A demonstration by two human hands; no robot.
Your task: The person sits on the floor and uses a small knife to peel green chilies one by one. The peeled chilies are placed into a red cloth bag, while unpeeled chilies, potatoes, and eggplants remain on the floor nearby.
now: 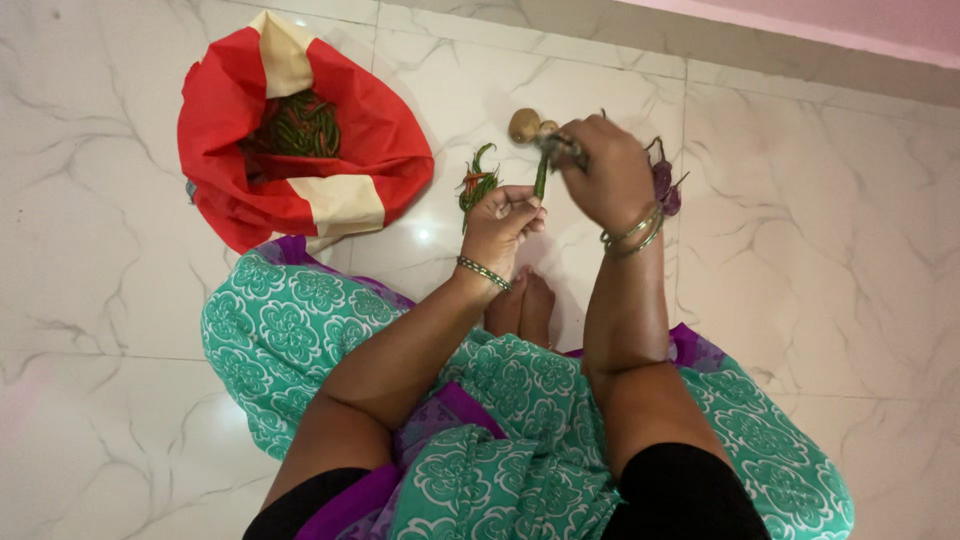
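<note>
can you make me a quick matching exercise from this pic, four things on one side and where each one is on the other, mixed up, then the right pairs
Things:
1. green chilli
2. red and cream bag
3. small pile of chillies
4. brown round vegetable

Places:
A. on the floor just left of the left hand
B. pinched between the left hand and the right hand
C. on the floor beyond the hands, by the right hand's fingertips
D. open on the floor at the far left, with green chillies inside

Pairs: 1-B, 2-D, 3-A, 4-C
</note>
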